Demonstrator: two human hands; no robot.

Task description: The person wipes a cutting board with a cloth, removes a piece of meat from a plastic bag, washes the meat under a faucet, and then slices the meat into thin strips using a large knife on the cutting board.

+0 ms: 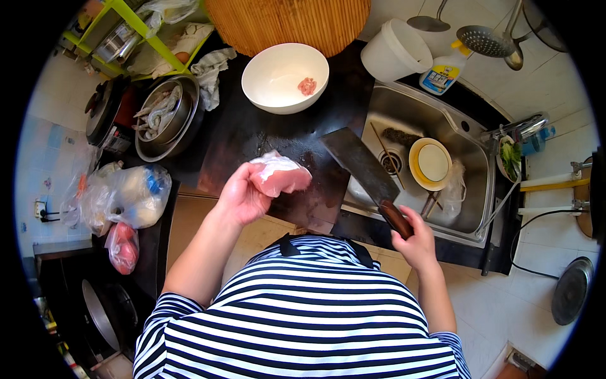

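Note:
A piece of raw pink meat (282, 178) with a whitish layer on top is gripped in my left hand (244, 194), above the dark countertop (227, 132). My right hand (416, 238) holds a cleaver (362, 163) by its brown wooden handle. The broad dark blade points up and left, over the near-left edge of the sink. Beyond the meat stands a large white bowl (270, 80), with a small heap of cut meat (307, 86) inside at its right.
On the right, the steel sink (466, 151) holds a yellow-rimmed bowl (416, 163), chopsticks and a plastic bag. A white bucket (395, 52) and a spray bottle (445, 71) stand behind it. At left are shrimp (161, 116) in metal bowls and bagged food (137, 194). A round wooden board (289, 23) leans at the back.

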